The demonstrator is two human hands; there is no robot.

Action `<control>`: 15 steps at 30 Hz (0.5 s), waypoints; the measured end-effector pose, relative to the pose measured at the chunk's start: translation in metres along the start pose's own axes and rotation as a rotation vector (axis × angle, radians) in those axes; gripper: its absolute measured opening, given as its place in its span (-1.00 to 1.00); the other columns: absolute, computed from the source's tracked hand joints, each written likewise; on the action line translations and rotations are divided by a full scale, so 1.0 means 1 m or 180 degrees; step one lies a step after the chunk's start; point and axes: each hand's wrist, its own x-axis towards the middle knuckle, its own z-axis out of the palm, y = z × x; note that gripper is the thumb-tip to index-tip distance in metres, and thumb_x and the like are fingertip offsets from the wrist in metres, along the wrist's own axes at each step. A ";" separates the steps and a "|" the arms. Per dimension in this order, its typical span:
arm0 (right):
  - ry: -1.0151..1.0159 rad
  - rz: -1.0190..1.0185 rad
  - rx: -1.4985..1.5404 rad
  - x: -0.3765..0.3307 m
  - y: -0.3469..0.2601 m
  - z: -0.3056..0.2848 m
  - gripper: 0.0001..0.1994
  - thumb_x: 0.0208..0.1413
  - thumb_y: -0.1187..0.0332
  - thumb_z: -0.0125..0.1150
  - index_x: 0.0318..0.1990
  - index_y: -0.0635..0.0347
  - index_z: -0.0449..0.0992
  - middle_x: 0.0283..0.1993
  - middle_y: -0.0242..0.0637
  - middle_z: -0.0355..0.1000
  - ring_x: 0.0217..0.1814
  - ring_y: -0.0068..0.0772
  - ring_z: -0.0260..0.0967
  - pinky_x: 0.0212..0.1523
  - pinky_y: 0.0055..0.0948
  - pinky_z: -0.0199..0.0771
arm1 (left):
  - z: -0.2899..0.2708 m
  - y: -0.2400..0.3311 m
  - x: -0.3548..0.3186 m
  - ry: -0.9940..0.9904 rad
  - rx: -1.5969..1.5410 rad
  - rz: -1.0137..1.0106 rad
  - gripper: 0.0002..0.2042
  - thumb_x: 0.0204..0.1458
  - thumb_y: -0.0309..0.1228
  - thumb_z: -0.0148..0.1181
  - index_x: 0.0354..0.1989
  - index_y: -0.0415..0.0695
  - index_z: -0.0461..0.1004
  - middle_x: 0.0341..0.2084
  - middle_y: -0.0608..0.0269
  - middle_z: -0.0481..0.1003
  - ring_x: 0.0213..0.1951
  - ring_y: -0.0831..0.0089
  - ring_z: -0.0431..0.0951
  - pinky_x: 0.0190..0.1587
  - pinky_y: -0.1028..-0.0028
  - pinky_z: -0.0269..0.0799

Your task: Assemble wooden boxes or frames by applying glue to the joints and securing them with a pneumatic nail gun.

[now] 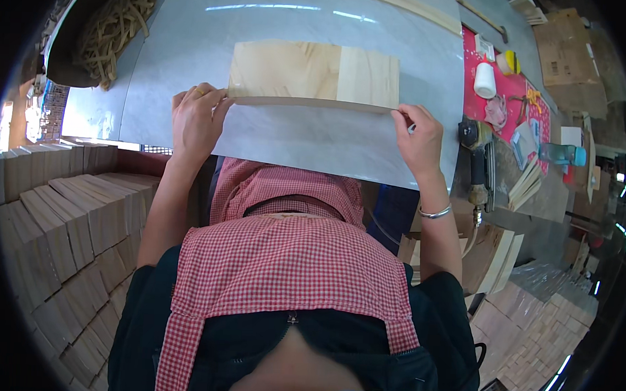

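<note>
A long, pale wooden block (300,71) lies crosswise on the grey-white tabletop (287,136), its grain changing at a seam toward the right. Whether it is solid or a hollow box, I cannot tell. My left hand (195,122) pinches its near left corner between thumb and fingers; a ring shows on one finger. At the near right corner, my right hand (421,136) holds the end the same way, with a silver bangle on that wrist. The block's underside is hidden.
A bin of tan strips (115,30) stands far left. On the right are a black power tool (477,160), a white squeeze bottle (484,80), a yellow tape roll (508,62) and a clear bottle (561,154). Stacked wooden blocks (71,221) fill the lower left.
</note>
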 end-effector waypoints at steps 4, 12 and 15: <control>-0.0047 -0.0094 -0.0038 0.003 -0.004 -0.003 -0.94 0.01 0.56 0.31 -0.33 0.30 0.62 -0.50 -0.33 0.46 -0.58 -0.43 0.22 -0.49 -0.48 0.23 | 0.001 -0.001 -0.001 -0.0027 -0.0141 -0.0065 -0.85 0.05 -0.44 0.31 -0.28 -0.26 0.67 -0.39 0.26 0.57 -0.33 0.34 0.51 0.00 0.38 0.30; -0.0378 -0.0105 0.0137 0.014 0.006 -0.009 -0.98 -0.02 0.58 0.31 -0.39 0.33 0.61 -0.58 -0.35 0.41 -0.59 -0.46 0.17 -0.51 -0.47 0.18 | -0.004 -0.006 0.009 -0.0321 -0.0714 -0.0267 -0.89 0.03 -0.49 0.31 -0.34 -0.29 0.66 -0.49 0.26 0.55 -0.42 0.35 0.46 -0.02 0.38 0.32; -0.0431 -0.0090 0.0191 0.015 0.008 -0.010 -0.98 -0.03 0.59 0.31 -0.40 0.33 0.61 -0.59 -0.36 0.39 -0.59 -0.46 0.17 -0.51 -0.48 0.17 | -0.003 -0.006 0.006 -0.0276 -0.0748 -0.0191 -0.90 0.02 -0.51 0.31 -0.36 -0.29 0.66 -0.52 0.26 0.55 -0.45 0.35 0.45 -0.04 0.37 0.33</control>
